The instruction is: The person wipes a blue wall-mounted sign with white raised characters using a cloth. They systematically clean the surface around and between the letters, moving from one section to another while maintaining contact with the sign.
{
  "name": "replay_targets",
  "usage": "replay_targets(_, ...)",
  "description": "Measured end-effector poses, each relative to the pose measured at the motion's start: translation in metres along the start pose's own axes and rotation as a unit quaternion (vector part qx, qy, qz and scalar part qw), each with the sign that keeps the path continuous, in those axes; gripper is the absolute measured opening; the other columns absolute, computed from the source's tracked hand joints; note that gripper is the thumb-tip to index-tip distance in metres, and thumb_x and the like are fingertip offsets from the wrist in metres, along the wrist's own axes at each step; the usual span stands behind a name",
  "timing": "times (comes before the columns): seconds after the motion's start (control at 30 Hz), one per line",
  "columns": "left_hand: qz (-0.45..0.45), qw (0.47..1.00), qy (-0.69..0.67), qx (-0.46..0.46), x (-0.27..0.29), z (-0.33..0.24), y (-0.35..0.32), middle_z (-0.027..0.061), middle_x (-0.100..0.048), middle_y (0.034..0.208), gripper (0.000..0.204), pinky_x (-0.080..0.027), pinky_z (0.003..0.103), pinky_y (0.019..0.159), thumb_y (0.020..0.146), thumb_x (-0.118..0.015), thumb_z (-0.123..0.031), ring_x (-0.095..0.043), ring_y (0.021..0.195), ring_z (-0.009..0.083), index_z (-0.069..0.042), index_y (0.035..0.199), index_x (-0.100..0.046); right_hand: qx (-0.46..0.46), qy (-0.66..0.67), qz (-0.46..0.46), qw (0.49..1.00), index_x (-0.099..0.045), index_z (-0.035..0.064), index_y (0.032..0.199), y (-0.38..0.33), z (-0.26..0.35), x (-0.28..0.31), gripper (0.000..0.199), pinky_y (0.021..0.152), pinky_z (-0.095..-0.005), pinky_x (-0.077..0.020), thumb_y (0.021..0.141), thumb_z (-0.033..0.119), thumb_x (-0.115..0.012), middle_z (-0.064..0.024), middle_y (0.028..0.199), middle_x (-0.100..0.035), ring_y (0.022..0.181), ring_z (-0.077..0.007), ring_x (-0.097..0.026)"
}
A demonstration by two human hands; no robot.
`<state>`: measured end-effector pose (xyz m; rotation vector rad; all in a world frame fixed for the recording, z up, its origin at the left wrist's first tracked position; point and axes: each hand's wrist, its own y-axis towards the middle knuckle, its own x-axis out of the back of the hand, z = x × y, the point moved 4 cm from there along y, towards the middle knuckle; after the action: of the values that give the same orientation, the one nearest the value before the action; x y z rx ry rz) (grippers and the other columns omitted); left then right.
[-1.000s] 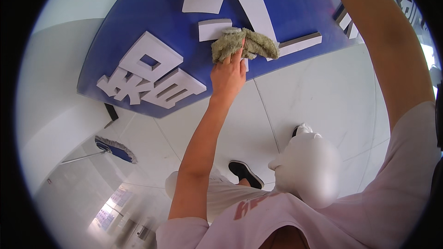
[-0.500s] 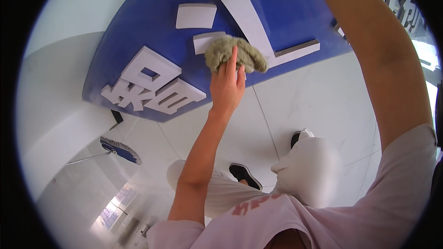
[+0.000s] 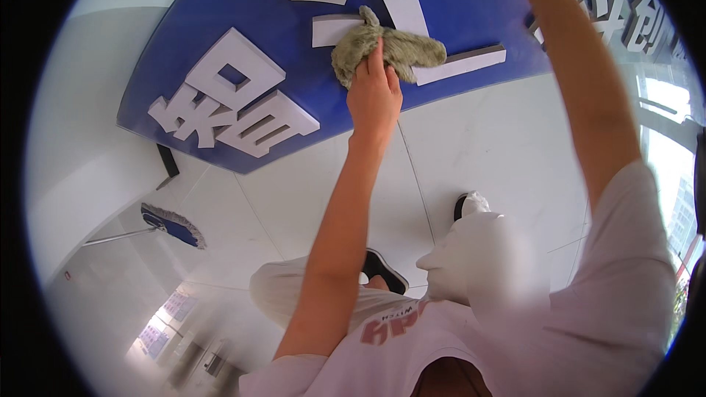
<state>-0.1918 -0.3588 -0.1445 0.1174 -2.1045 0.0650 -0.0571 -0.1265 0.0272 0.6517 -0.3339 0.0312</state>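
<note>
A blue-headed dust mop (image 3: 180, 228) lay on the floor, below the left end of the blue board (image 3: 471, 4). A cluster of thick white raised strokes (image 3: 248, 57) stood on the left part of the board. Right of these, the left hand (image 3: 373, 95) pressed a crumpled olive-green cloth (image 3: 401, 51) to the board near its lower edge, fingers spread over the cloth, which overlapped more white strokes. A dark shoe (image 3: 386, 273) stood on the floor below the board. The right forearm (image 3: 581, 73) crossed in front of the board's right part; its hand was out of view, so its state could not be told. More raised lettering (image 3: 647, 22) showed right of the board.
</note>
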Motion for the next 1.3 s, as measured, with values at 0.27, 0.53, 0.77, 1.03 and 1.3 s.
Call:
replay_targets(0.27, 0.038, 0.994, 0.013, -0.103, -0.118, 0.087, -0.155, 0.0209, -0.060, 0.120, 0.063, -0.052, 0.044, 0.091, 0.089, -0.060, -0.011, -0.060, 0.109, 0.0409, -0.016, 0.149, -0.039, -0.241, 0.047, 0.147, 0.958, -0.066, 0.0023, 0.104, -0.345, -0.001, -0.014, 0.015, 0.070, -0.0298, -0.0535, 0.091, -0.002, -0.059, -0.0096, 0.095, -0.066, 0.079, -0.0173, -0.066)
replay_targets(0.53, 0.197, 0.849, -0.482, 0.093, -0.051, 0.053, -0.080, 0.0022, -0.065, 0.113, 0.029, -0.050, 0.025, 0.082, 0.097, -0.054, -0.006, -0.060, 0.095, 0.0089, -0.007, 0.126, -0.060, -0.490, 0.278, 0.202, 0.801, -0.049, 0.0124, 0.137, -0.400, -0.003, -0.054, 0.054, 0.089, -0.0373, -0.0521, 0.085, -0.001, -0.059, -0.0143, 0.126, -0.057, 0.109, -0.0292, -0.062)
replay_targets(0.77, -0.010, 0.972, -0.217, -0.091, 0.134, 0.065, -0.012, 0.0044, -0.062, 0.125, 0.028, -0.051, 0.024, 0.079, 0.102, -0.055, -0.016, -0.065, 0.098, 0.0123, -0.008, 0.128, -0.060, -0.111, -0.123, 0.110, 0.980, -0.038, 0.0112, 0.145, -0.287, 0.030, -0.066, 0.065, 0.096, -0.0428, -0.0506, 0.087, 0.010, -0.068, -0.0180, 0.136, -0.047, 0.111, -0.0402, -0.058)
replay_targets(1.03, -0.169, 0.982, 0.064, -0.053, 0.337, 0.208, 0.098, 0.0052, -0.064, 0.128, 0.036, -0.044, 0.029, 0.098, 0.103, -0.049, -0.033, -0.060, 0.118, 0.0178, -0.014, 0.131, -0.061, -0.162, -0.238, 0.262, 0.921, -0.033, 0.0191, 0.148, -0.297, -0.018, -0.094, 0.061, 0.070, -0.0465, -0.0557, 0.092, 0.014, -0.057, -0.0186, 0.119, -0.059, 0.096, -0.0393, -0.065)
replay_targets(1.3, -0.090, 0.975, 0.185, 0.080, 0.336, 0.255, 0.170, 0.0186, -0.061, 0.131, 0.066, -0.040, 0.039, 0.106, 0.099, -0.036, -0.059, -0.054, 0.126, 0.0341, -0.006, 0.130, -0.062, -0.337, -0.281, 0.243, 0.865, -0.021, 0.0156, 0.148, -0.398, -0.044, -0.113, 0.064, 0.054, -0.0538, -0.0501, 0.091, 0.023, -0.050, -0.0180, 0.079, -0.070, 0.059, -0.0406, -0.064)
